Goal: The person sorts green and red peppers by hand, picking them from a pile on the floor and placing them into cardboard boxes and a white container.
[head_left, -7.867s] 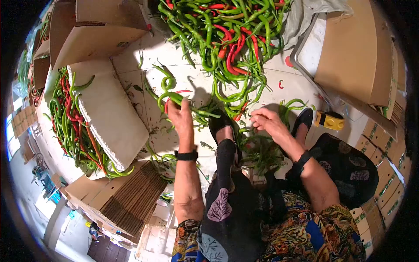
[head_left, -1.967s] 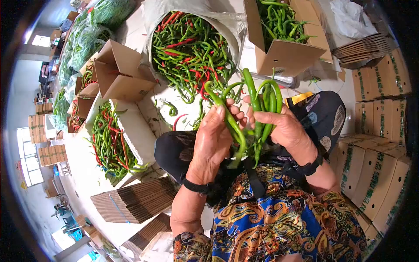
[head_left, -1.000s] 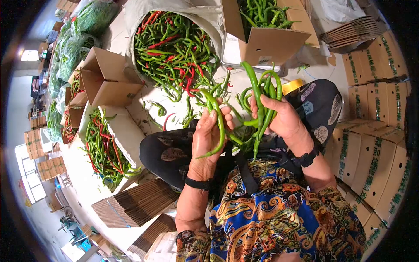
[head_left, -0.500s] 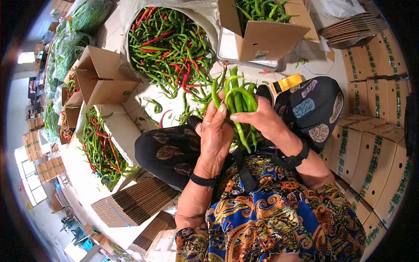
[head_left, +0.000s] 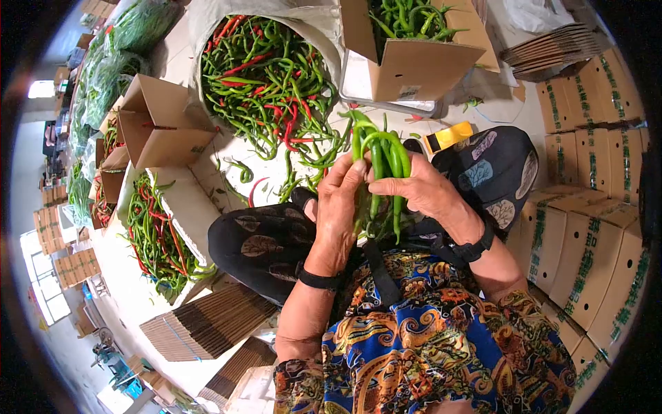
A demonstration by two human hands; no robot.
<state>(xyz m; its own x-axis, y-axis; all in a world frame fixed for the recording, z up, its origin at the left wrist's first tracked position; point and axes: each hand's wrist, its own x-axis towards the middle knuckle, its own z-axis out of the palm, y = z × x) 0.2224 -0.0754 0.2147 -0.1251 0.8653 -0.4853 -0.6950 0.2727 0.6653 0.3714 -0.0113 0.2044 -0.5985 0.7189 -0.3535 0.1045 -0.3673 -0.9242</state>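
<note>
Peppers (head_left: 377, 160), long, glossy and green, fill our curled right hand (head_left: 433, 193); our left hand (head_left: 338, 196) pinches one alongside. We seem mid-gathering; adding it calls for a loosened right grip. Beyond gapes a pale fabric sack (head_left: 323, 33) of red-and-green peppers (head_left: 258, 79).

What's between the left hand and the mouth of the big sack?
Not a bare stretch: loose green chillies lie on the floor between the left hand and the sack. The head view shows it.
</note>
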